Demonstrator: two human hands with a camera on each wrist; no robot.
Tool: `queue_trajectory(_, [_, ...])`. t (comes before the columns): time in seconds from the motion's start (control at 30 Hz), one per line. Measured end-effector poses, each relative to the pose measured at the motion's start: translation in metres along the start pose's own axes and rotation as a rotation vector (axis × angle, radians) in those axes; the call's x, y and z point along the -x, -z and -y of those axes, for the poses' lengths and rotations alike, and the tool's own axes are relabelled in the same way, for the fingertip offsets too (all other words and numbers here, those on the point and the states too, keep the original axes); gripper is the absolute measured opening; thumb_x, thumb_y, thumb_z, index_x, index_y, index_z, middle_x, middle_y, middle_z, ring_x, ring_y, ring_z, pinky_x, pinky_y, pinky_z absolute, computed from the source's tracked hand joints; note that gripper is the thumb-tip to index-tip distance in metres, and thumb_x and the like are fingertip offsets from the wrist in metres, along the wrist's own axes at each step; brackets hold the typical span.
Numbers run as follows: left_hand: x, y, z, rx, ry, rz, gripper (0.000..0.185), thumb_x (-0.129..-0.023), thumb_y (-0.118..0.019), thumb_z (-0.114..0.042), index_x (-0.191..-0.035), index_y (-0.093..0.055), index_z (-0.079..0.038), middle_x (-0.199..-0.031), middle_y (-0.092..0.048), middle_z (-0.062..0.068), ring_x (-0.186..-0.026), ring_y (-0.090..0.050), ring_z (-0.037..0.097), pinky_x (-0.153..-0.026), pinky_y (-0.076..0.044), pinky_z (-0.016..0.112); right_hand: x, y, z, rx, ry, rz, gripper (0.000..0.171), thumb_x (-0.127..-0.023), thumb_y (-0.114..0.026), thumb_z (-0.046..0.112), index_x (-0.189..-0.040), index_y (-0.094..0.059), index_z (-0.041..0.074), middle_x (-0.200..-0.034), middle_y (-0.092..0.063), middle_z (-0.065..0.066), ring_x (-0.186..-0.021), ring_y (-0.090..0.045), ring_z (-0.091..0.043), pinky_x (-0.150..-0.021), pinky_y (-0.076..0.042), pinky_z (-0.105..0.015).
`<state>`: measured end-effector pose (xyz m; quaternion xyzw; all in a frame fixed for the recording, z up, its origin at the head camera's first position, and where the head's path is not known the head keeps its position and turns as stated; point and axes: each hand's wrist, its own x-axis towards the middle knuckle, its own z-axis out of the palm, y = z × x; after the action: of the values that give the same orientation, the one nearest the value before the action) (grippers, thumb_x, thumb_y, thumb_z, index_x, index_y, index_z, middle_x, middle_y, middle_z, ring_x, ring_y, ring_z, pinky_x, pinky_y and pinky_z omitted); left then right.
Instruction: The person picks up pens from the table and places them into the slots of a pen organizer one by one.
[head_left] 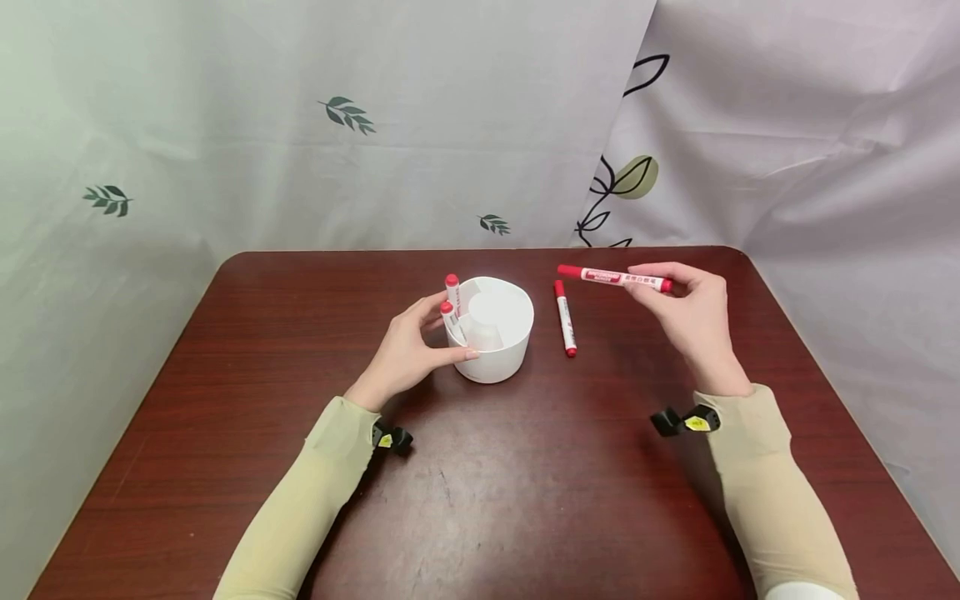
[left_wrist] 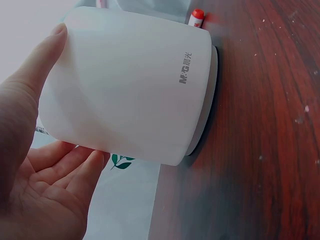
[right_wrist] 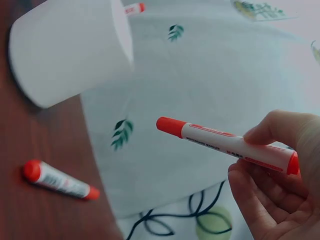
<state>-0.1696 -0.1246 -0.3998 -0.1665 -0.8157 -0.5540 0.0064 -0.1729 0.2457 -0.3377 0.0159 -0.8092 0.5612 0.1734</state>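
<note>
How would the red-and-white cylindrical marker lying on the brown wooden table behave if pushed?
The marker would probably roll sideways, given its round barrel. Its straight, plastic-looking body suggests stiffness. Lying flat on the table, it seems unlikely to tip.

"What sort of place is this?"
"A screened-off filming space around a desk (head_left: 540,500); home or office, I can't tell."
"What shows it?"
"Pale leaf-printed cloth (head_left: 420,175) hangs beyond the dark wood-grain desk's far edge and both sides; black cameras (head_left: 703,418) sit at both sleeve cuffs (head_left: 750,421)."
</note>
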Motion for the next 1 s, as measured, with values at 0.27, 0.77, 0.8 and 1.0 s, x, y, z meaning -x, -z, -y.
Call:
queue_trajectory(0.27, [0.0,-0.001,0.0,-0.004,-0.004,0.0,0.09,-0.073,-0.095,-0.024,-0.15,-0.05,-0.015,-0.137,-0.06,0.006,-0.121,-0.062,0.022,-0.105,-0.049,0.036,-0.008,-0.01,0.031,-0.154,0.07,-0.007,0.026,-0.082,-0.086,0.01,-0.106,-0.08,0.002,-0.085,-0.073,-0.003,-0.066,-0.059,-0.011,-0.058,-0.048,-0.018])
queue_trajectory(0.77, [-0.001,0.001,0.001,-0.027,-0.017,0.001,0.089,-0.073,-0.095,-0.031,-0.148,-0.052,-0.014,-0.133,-0.061,0.003,-0.116,-0.065,0.02,-0.102,-0.051,0.038,-0.033,-0.058,0.062,-0.484,0.235,0.093,0.029,-0.08,-0.081,-0.01,-0.107,-0.075,-0.002,-0.106,-0.074,-0.013,-0.084,-0.071,-0.021,-0.077,-0.06,-0.027])
queue_trajectory(0.8, [-0.001,0.001,0.001,-0.027,-0.016,0.002,0.089,-0.073,-0.095,-0.031,-0.149,-0.052,-0.014,-0.133,-0.061,0.003,-0.116,-0.064,0.02,-0.103,-0.051,0.038,-0.034,-0.062,0.062,-0.471,0.226,0.107,0.029,-0.081,-0.081,-0.009,-0.108,-0.075,-0.001,-0.105,-0.074,-0.012,-0.084,-0.071,-0.021,-0.078,-0.06,-0.027])
queue_trajectory(1.0, [-0.001,0.001,0.0,-0.028,-0.013,0.007,0.09,-0.073,-0.095,-0.031,-0.149,-0.051,-0.013,-0.135,-0.061,0.003,-0.117,-0.064,0.02,-0.102,-0.051,0.039,-0.038,-0.086,0.053,-0.321,0.174,0.222,0.032,-0.084,-0.083,0.001,-0.114,-0.073,0.001,-0.1,-0.074,-0.011,-0.088,-0.071,-0.022,-0.085,-0.059,-0.029])
